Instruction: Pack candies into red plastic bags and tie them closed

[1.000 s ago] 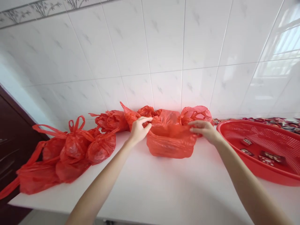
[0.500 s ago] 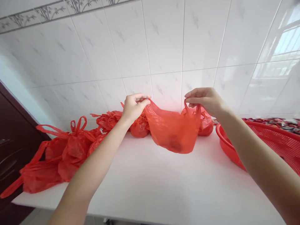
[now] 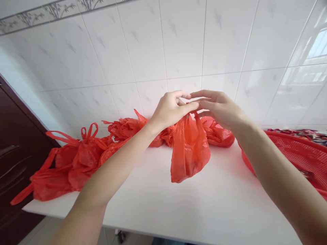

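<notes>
A thin red plastic bag [image 3: 190,149] hangs in the middle of the view, its lower end just above the white table. Its handles come together at the top, where my left hand [image 3: 175,107] and my right hand [image 3: 216,105] meet. Fingers of the left hand are pinched on the handles. The right hand's fingers reach over the same spot and touch the left fingertips; part of the handles is hidden between them. Something darker inside the bag cannot be made out now.
Several tied red bags [image 3: 81,163] are heaped on the table's left end, and more red bags [image 3: 219,132] line the tiled wall. At the right stands a red mesh basket [image 3: 293,146]; small wrapped packets [image 3: 304,134] lie behind it. The white table's [image 3: 153,204] front edge is near me.
My hands have come together from far apart, bringing the two handles to one point. The bag, stretched wide before, now hangs narrow and gathered.
</notes>
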The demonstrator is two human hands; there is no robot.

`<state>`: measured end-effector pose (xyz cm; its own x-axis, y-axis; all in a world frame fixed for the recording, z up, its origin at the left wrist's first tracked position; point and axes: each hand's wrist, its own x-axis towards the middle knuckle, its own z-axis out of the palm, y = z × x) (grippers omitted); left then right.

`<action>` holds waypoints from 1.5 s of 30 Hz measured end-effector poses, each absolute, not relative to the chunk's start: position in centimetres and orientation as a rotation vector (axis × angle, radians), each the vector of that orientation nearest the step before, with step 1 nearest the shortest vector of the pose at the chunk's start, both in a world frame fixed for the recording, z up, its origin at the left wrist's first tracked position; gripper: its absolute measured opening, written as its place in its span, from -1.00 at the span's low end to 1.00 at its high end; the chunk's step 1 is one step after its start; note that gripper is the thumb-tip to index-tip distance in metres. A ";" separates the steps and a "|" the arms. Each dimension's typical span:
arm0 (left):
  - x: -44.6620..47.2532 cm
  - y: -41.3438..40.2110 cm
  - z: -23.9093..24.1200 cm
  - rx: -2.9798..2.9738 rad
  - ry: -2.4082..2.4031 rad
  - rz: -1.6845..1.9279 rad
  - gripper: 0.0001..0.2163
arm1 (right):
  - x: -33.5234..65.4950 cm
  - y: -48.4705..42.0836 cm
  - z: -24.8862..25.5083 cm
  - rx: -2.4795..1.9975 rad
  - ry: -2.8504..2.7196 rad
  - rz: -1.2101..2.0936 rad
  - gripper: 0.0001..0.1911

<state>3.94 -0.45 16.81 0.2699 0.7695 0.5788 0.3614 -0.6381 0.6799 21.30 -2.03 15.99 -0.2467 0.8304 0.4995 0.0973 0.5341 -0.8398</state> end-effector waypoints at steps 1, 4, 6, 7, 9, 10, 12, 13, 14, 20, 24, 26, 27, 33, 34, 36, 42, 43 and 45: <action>4.1 -0.5 16.9 2.149 1.029 1.300 -0.74 | 21.4 -2.1 15.9 -0.789 -1.672 0.874 -0.72; 4.3 -0.8 17.0 2.229 1.048 1.227 -0.82 | 21.6 -2.2 15.9 -0.785 -1.618 0.946 -0.65; 4.4 -0.9 16.9 2.287 1.072 1.208 -0.88 | 21.7 -2.3 15.9 -0.783 -1.602 0.965 -0.68; 4.5 -0.9 16.9 2.307 1.078 1.210 -0.90 | 21.8 -2.4 15.9 -0.783 -1.604 0.965 -0.70; 4.4 -0.7 16.7 2.314 1.055 1.234 -0.90 | 21.9 -2.6 15.9 -0.782 -1.628 0.945 -0.73; 4.4 -0.6 16.6 2.298 1.031 1.268 -0.90 | 22.0 -2.6 15.8 -0.781 -1.637 0.923 -0.73; 4.2 -0.2 16.4 2.236 0.973 1.373 -0.89 | 22.2 -2.6 15.2 -0.765 -1.624 0.847 -0.66; 4.1 0.1 16.3 2.196 0.940 1.435 -0.89 | 22.3 -2.5 14.6 -0.750 -1.606 0.801 -0.61; 4.1 0.3 16.2 2.154 0.905 1.491 -0.89 | 22.3 -2.3 13.9 -0.734 -1.591 0.763 -0.54; 4.1 1.2 15.4 1.990 0.731 1.534 -0.91 | 21.6 -0.7 8.0 -0.722 -1.717 1.084 -0.50; 3.1 1.7 14.9 1.874 0.814 1.564 -0.95 | 22.2 1.1 5.3 -0.681 -1.271 1.287 -0.69; 2.1 2.2 14.6 1.759 0.889 1.609 -0.95 | 22.8 1.8 4.5 -0.633 -1.032 1.278 -0.75; 1.5 2.4 14.4 1.702 0.923 1.628 -0.94 | 23.1 2.1 4.3 -0.619 -0.939 1.256 -0.78; -0.8 3.7 12.1 1.529 1.005 1.622 -0.78 | 23.4 2.5 3.6 -0.477 -0.796 1.266 -0.82; -0.9 3.8 11.4 1.520 0.997 1.614 -0.75 | 23.2 2.4 3.6 -0.453 -0.821 1.284 -0.79; -0.9 4.1 9.9 1.500 0.975 1.614 -0.68 | 22.9 2.4 3.6 -0.443 -0.847 1.310 -0.75; -0.5 5.4 4.4 1.389 0.947 1.518 -0.41 | 23.0 3.0 3.6 -0.486 -0.751 1.281 -0.88; -0.4 5.5 3.8 1.425 0.901 1.455 -0.38 | 23.1 3.1 3.6 -0.489 -0.745 1.258 -0.88; 0.1 5.8 3.1 1.520 0.799 1.334 -0.34 | 23.3 3.1 3.6 -0.490 -0.752 1.224 -0.87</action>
<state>0.06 5.83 3.11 0.1980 0.9078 0.3698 -0.1027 -0.3560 0.9288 23.30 3.15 3.63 0.1517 0.9568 0.2481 -0.6535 0.2854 -0.7011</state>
